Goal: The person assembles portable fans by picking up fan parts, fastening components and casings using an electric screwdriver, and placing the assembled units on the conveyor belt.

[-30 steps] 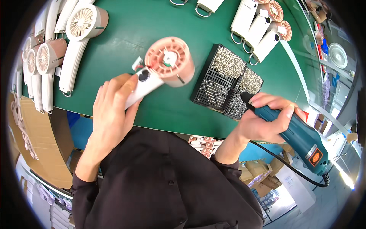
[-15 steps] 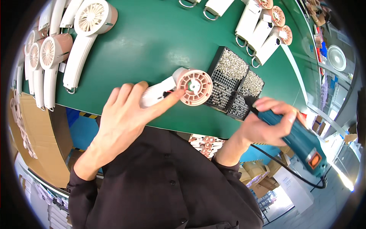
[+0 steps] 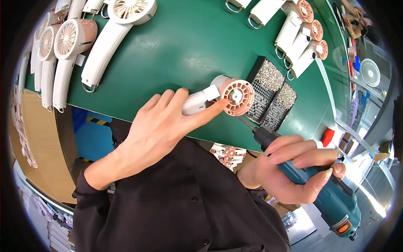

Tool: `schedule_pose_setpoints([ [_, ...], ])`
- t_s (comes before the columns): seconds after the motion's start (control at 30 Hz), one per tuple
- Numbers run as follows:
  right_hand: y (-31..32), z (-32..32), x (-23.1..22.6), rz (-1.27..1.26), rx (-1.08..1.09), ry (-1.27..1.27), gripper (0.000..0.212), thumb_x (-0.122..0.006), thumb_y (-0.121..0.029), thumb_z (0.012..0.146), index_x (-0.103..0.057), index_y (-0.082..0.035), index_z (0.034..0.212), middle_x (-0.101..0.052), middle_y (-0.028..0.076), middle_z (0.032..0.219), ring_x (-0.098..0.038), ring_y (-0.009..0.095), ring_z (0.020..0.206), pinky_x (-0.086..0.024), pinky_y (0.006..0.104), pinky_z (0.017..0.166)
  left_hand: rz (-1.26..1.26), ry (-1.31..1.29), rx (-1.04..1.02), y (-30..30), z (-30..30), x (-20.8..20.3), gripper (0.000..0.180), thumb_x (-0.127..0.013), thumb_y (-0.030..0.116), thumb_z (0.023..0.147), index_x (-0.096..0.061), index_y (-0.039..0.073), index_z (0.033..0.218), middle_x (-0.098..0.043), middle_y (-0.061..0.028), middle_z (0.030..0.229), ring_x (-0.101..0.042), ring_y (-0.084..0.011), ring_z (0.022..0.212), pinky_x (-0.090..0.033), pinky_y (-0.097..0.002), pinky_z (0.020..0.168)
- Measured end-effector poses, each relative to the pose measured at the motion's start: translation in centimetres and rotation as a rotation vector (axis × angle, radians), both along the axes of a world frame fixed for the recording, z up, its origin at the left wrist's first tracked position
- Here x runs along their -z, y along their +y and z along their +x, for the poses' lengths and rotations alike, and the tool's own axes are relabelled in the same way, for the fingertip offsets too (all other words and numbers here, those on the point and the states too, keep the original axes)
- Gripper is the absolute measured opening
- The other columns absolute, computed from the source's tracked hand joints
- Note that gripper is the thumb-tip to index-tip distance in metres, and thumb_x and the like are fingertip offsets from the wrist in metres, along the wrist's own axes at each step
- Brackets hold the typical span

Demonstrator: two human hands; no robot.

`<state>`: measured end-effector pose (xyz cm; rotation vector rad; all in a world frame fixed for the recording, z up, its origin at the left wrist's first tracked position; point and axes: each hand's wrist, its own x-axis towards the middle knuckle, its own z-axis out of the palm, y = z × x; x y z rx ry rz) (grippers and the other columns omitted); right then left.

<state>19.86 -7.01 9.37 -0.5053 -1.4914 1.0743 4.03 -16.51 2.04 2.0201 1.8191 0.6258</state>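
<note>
Handheld fan [image 3: 218, 97], white handle and pink open head, lies near the front edge of the green desk [image 3: 184, 46], head pointing right, just beside the black tray of screws [image 3: 268, 94]. My left hand [image 3: 161, 126] lies over the handle with fingers spread and mostly straight, forefinger stretched along it to the rim of the pink head; I press it down rather than wrap it. My right hand [image 3: 294, 168] is closed round the teal electric screwdriver [image 3: 319, 185], which juts past the desk's front edge, its thin bit aimed up at the lower rim of the fan head; I cannot tell whether the tip touches. At the desk's left edge finished white fans [image 3: 71, 54] lie in a row, well apart from my hands. More pink-headed fans [image 3: 300, 33] lie toward the far right corner.
</note>
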Motion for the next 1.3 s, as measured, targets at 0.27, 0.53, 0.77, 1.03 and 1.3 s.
schedule_pose_setpoints([
  [0.27,-0.2,-0.6,0.1,-0.036,0.058,-0.031,0.024,-0.037,-0.021,0.096,-0.045,-0.008,0.114,-0.043,0.008,0.069,-0.039,0.017,0.035,-0.038,0.0332,0.033,-0.088,-0.008,-0.032,-0.5,0.3,-0.1,0.07,-0.06,0.0,0.072,-0.053,0.031,0.134,-0.049,-0.0119,0.093,-0.051,-0.0246,0.075,-0.047,-0.034,0.066],
  [0.53,-0.2,-0.4,0.2,-0.082,0.034,-0.015,0.024,-0.036,-0.021,0.097,-0.044,-0.006,0.114,-0.042,0.007,0.07,-0.038,0.017,0.036,-0.037,0.0323,0.034,-0.027,0.027,-0.049,-1.5,0.9,0.7,0.072,-0.06,0.001,0.073,-0.051,0.035,0.135,-0.049,-0.0143,0.102,-0.05,-0.0248,0.078,-0.048,-0.0334,0.07],
  [0.77,-0.1,-0.3,0.6,-0.125,0.048,-0.013,0.023,-0.036,-0.022,0.098,-0.042,-0.006,0.114,-0.042,0.008,0.071,-0.038,0.017,0.037,-0.037,0.0326,0.035,-0.04,0.046,-0.027,-1.6,1.1,0.7,0.07,-0.06,0.004,0.075,-0.049,0.036,0.136,-0.048,-0.015,0.105,-0.049,-0.025,0.078,-0.048,-0.033,0.07],
  [1.03,-0.5,-0.8,1.9,-0.021,0.094,-0.092,0.02,-0.036,-0.019,0.096,-0.038,-0.009,0.114,-0.043,0.008,0.067,-0.039,0.019,0.033,-0.038,0.0319,0.03,-0.072,0.038,-0.027,-1.3,1.1,0.0,0.073,-0.059,0.002,0.074,-0.047,0.035,0.138,-0.047,-0.0154,0.106,-0.049,-0.0256,0.079,-0.047,-0.0337,0.072],
  [1.3,-0.7,-0.5,3.3,0.158,-0.099,-0.155,0.023,-0.046,-0.016,0.097,-0.03,-0.006,0.11,-0.05,0.014,0.072,-0.055,0.026,0.044,-0.052,0.0364,0.04,-0.098,-0.03,-0.015,-0.6,0.3,-0.4,0.077,-0.059,0.001,0.071,-0.044,0.028,0.141,-0.048,-0.0134,0.094,-0.049,-0.0243,0.074,-0.046,-0.0302,0.064],
])
